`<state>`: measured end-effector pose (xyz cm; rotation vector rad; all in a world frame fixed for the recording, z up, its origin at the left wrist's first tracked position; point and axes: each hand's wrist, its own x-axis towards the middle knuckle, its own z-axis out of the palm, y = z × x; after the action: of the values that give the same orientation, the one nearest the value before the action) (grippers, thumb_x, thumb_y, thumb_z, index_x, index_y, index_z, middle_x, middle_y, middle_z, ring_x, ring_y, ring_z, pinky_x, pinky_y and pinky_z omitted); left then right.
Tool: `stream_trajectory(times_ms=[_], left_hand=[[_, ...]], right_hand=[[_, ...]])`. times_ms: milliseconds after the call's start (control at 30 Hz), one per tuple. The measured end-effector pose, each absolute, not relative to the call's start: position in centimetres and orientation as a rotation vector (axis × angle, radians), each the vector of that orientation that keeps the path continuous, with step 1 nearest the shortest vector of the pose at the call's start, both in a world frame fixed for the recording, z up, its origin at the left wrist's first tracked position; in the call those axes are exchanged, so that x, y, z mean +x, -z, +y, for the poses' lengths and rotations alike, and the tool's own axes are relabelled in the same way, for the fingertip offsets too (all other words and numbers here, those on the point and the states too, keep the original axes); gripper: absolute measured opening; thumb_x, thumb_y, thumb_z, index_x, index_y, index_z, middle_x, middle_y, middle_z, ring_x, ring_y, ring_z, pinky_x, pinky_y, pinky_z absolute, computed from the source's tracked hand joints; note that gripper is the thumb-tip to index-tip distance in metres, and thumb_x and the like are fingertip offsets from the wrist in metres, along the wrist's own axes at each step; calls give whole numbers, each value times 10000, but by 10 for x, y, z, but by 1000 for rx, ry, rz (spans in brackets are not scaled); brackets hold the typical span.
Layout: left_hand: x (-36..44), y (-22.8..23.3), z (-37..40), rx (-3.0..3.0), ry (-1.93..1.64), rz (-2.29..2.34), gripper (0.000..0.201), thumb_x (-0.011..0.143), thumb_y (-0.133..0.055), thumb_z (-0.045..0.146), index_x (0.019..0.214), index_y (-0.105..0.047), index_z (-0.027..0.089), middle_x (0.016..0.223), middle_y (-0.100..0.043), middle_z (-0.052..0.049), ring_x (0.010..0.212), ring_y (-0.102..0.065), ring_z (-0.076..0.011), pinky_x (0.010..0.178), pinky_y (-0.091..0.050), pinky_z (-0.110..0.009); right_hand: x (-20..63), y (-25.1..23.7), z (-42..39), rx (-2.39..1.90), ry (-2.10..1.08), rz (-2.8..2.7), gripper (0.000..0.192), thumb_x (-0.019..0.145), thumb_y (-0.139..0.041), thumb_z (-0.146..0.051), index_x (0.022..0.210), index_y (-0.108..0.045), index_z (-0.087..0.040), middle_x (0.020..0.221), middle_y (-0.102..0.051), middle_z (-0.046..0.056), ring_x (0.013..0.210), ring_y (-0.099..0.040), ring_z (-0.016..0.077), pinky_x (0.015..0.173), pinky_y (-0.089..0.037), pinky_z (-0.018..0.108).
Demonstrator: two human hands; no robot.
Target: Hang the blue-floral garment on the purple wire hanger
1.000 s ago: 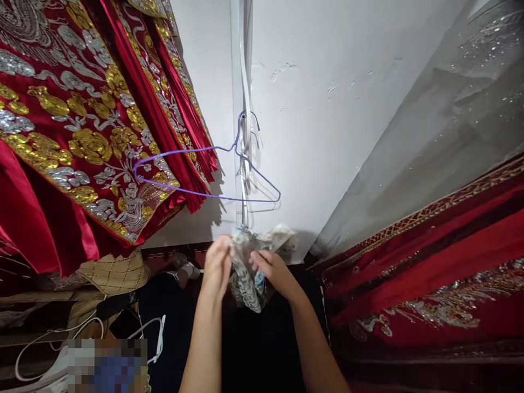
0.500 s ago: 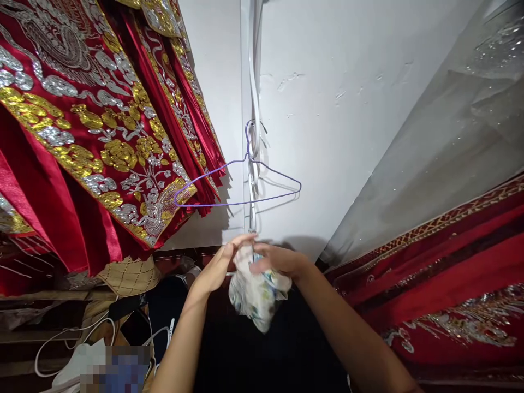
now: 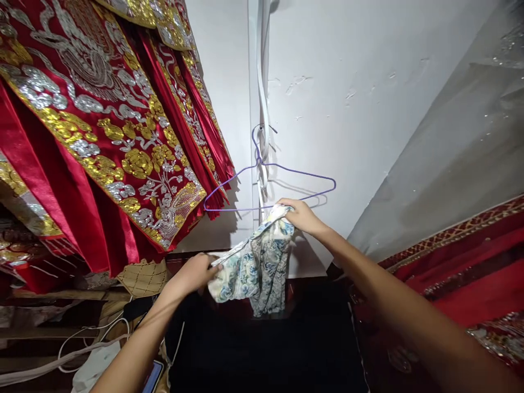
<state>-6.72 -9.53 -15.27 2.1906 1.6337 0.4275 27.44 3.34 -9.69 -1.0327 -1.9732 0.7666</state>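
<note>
Pinching 1 top corner of the floral cloth [image 3: 256, 262], the right hand [image 3: 301, 215] has lifted it up to the bottom bar of the purple wire hanger [image 3: 270, 185], while the left hand [image 3: 192, 273] grips the opposite edge lower down, fingers closed on the fabric. Half a second ago both hands were bunched together around a crumpled wad just below the hanger; now they have drawn apart and the cloth is opened out, stretched at a slant between the 2 grips with its middle sagging in folds. Judging by that, the shaking-out looks done and the piece is ready to go over the bar — it is touching or just beside the wire, not yet draped.

Beyond the hanger, which hooks onto a white strap [image 3: 262, 82] running down the white wall [image 3: 347, 109], red garments with gold and silver embroidery [image 3: 102, 136] hang at the left. A clear plastic cover [image 3: 450, 153] lies over more red cloth at the right — white cables [image 3: 82, 349] trail at the lower left.
</note>
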Motion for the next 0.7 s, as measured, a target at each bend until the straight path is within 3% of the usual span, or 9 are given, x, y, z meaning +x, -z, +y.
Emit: stream_trajectory(times_ms=[167,300,367,433,500,567,633,700], left_hand=[[-62,110,-79,2329,-950,1554,247,925,-542,362,790,-673,201,1224,-668,-130,1186,-600,-299,1050,-445,-434],[-42,79,-53,2214,-1361,1447,146,935,-502,282,981,-617,205,1306,-631,-103,1272,-565,-260,1099,-413,-426],[-35,69,-38,2137,-1495,1373,270,924,-497,229,1181,-574,205,1234,-668,-94,1197,-617,-233,1052,-450,-404],[-33,62,-26,2129,-1497,1329,372,914,-484,194,1276,-568,199,1157,-703,-80,1084,-662,-218,980,-489,-375],[-36,55,-19,2173,-1424,1319,368,914,-484,198,1250,-634,194,1150,-718,-73,1047,-667,-224,954,-496,-364],[-40,49,-18,2213,-1359,1329,350,914,-503,219,1218,-675,194,1179,-715,-67,1052,-660,-232,968,-488,-365],[-44,42,-20,2261,-1333,1341,346,914,-512,222,1215,-681,195,1173,-709,-63,1051,-653,-231,982,-481,-370],[-46,35,-21,2337,-1375,1379,296,913,-522,225,1144,-704,193,1129,-692,-63,1059,-637,-231,993,-473,-376]], right_hand=[[305,74,24,-1026,-634,-2083,202,748,-511,-204,766,-706,-154,719,-661,18,719,-589,180,661,-409,268],[305,65,12,-972,-735,-2123,220,807,-493,-244,735,-685,-167,720,-643,20,699,-566,167,651,-397,267],[303,68,6,-960,-761,-2133,268,792,-482,-206,866,-738,-177,814,-684,38,738,-595,179,667,-417,273],[306,72,2,-1030,-647,-2082,476,748,-501,-161,1164,-725,-208,846,-697,32,714,-601,179,660,-425,276],[316,73,3,-1125,-447,-1922,756,720,-558,-155,1473,-514,-218,780,-678,8,667,-596,182,648,-432,280],[330,67,9,-1210,-273,-1755,890,712,-627,-187,1563,-370,-166,707,-653,-7,638,-594,190,644,-440,291],[346,55,18,-1286,-202,-1699,752,714,-668,-232,1447,-540,-119,703,-668,20,654,-606,199,647,-447,305],[361,38,27,-1328,-287,-1743,445,730,-691,-280,1139,-750,-112,741,-708,64,682,-625,205,653,-457,315]])
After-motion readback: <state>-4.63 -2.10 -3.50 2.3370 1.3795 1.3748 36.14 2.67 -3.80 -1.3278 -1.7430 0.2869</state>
